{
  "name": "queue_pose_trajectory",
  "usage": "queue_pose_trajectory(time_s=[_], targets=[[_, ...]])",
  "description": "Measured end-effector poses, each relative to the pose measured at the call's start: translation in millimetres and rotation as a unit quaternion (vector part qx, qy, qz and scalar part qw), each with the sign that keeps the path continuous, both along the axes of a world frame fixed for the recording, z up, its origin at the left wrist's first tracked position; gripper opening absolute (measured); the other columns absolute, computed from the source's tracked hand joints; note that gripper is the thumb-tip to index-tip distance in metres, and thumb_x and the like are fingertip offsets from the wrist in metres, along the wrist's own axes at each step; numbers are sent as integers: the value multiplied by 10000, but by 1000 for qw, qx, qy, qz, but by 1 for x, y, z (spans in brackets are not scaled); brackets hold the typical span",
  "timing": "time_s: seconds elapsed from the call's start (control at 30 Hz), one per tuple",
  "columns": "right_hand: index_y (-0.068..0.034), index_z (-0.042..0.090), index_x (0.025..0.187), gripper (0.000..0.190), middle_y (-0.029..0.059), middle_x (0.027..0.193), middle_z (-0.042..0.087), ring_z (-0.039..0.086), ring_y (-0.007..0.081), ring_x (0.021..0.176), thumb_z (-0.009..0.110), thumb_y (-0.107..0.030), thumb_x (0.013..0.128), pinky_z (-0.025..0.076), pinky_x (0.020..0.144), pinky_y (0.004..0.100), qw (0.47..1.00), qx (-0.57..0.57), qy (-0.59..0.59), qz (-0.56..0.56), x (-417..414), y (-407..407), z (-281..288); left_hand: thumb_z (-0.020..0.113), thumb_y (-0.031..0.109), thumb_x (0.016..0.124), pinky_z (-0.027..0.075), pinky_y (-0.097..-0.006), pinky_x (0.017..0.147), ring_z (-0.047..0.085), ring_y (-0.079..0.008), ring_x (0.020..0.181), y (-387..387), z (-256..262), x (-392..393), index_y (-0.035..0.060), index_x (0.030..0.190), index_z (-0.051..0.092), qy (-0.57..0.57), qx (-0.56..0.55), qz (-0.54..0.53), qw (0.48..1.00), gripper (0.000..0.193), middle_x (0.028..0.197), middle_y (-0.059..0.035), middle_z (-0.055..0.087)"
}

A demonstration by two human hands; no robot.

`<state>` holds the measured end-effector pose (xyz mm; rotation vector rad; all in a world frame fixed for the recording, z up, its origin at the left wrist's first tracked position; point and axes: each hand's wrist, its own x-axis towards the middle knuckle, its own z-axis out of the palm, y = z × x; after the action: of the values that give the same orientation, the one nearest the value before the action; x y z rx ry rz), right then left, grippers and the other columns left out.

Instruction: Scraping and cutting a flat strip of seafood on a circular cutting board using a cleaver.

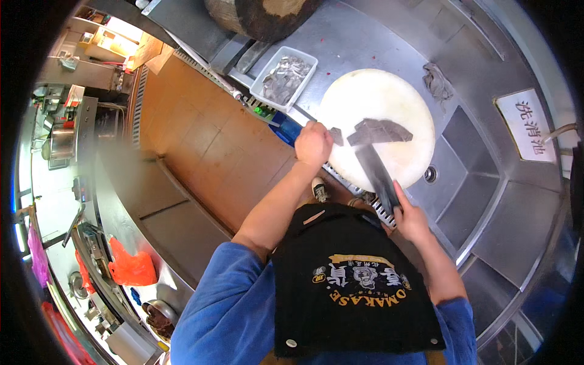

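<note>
On a round white cutting board (351, 100) lies a flat dark grey slab of food (385, 131), its exact kind unclear. A smaller grey piece (336, 136) lies apart from it by the left rim. My left hand (314, 143) is at that rim with fingers curled, close beside the small piece; whether it grips anything is hidden. My right hand (410, 219) grips the handle end of a cleaver (375, 171). The slightly blurred blade reaches over the near part of the board, its tip just below the slab.
A clear plastic container (301, 93) of grey cut pieces stands left of the board. Behind are a thick wooden block (260, 18) and a grey rag (438, 82). A steel sink (456, 182) adjoins on the right. Tiled floor (210, 132) lies left, then another steel counter (123, 196).
</note>
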<state>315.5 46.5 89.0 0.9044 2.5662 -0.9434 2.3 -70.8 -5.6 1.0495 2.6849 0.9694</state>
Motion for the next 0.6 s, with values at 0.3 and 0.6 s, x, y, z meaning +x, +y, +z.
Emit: queue_pose_trajectory(time_s=[0.3, 0.6], targets=[[-268, 232, 1628, 775, 11, 662, 534, 477, 103, 512, 511, 31, 969, 443, 492, 270, 796, -320, 228, -460, 40, 77, -71, 671, 169, 845, 550, -486, 716, 670, -390, 813, 29, 16, 20, 35, 937, 622, -76, -24, -88, 993, 169, 946, -192, 649], [-261, 257, 1621, 782, 58, 740, 625, 539, 124, 548, 549, 4, 946, 492, 548, 299, 924, -284, 136, -219, -60, -3, -44, 692, 218, 842, 538, -544, 817, 650, -457, 913, 84, 17, 41, 45, 1105, 562, -121, 27, 0, 992, 341, 1093, -237, 592]])
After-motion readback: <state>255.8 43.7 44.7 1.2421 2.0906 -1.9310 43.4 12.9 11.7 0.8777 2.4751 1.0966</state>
